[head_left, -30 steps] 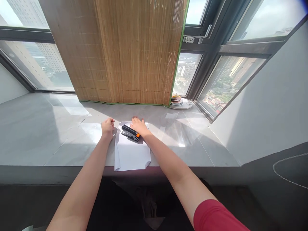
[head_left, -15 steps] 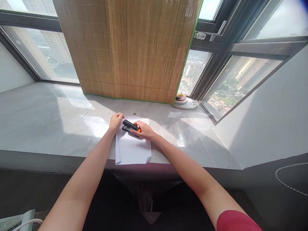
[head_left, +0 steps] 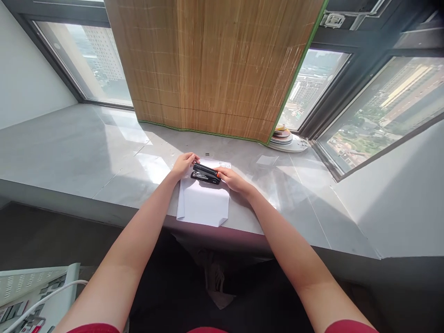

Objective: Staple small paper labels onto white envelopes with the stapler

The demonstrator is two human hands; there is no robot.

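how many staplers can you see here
1. The black stapler is over the white paper on the windowsill, its orange-marked end in the right hand and its other end by the left hand. Any behind the bamboo blind would be hidden.

The right hand has since gripped the stapler.

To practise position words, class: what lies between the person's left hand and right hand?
In the head view, a black stapler lies between the left hand and the right hand, with white paper beneath it.
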